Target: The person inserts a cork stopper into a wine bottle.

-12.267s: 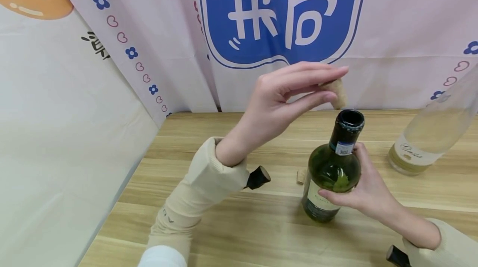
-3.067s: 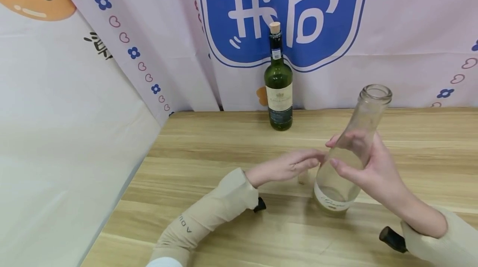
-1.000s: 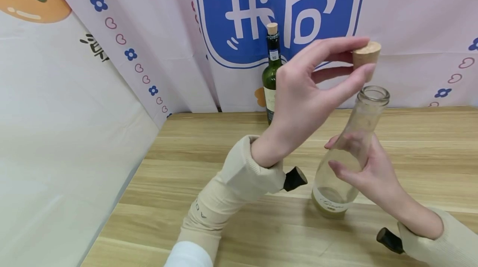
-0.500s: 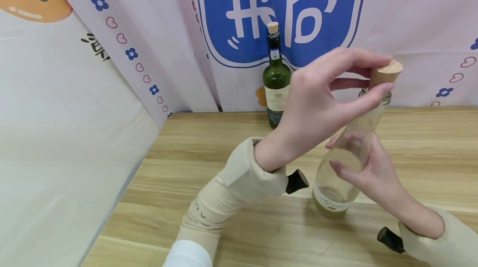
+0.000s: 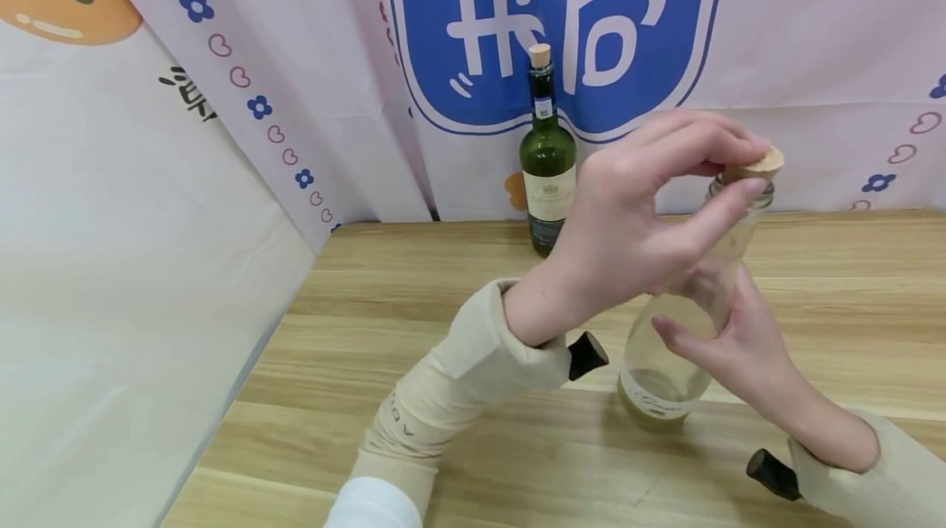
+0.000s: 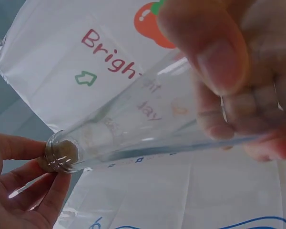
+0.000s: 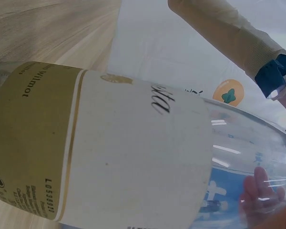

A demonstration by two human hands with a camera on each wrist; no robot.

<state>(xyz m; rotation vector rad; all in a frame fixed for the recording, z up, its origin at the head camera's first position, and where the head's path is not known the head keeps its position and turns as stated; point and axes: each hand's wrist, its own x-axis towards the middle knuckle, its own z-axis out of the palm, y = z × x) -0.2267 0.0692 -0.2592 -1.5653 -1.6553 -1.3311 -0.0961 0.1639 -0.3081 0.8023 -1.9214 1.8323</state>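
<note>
A clear glass bottle (image 5: 676, 360) with a white label near its base stands on the table, a little pale liquid at the bottom. My right hand (image 5: 746, 347) grips it around the body. The thumb and fingers of my left hand (image 5: 628, 216) pinch a cork (image 5: 770, 162) at the bottle's mouth. In the left wrist view, the lower end of the cork (image 6: 66, 151) sits within the glass neck. The bottle's label (image 7: 143, 152) fills much of the right wrist view. Behind my left hand stands a green wine bottle (image 5: 548, 154), with another cork (image 5: 540, 56) in its mouth.
The wooden table (image 5: 325, 380) runs back to a printed pink curtain (image 5: 813, 43), right behind the green bottle. A white cloth (image 5: 148, 265) hangs along the left side. Black wrist mounts (image 5: 587, 355) stick out at both sleeves.
Earlier my right hand held the green bottle; now that bottle stands corked at the back. The clear bottle came in from the right. Within the last second my left hand lowered the cork into its mouth.
</note>
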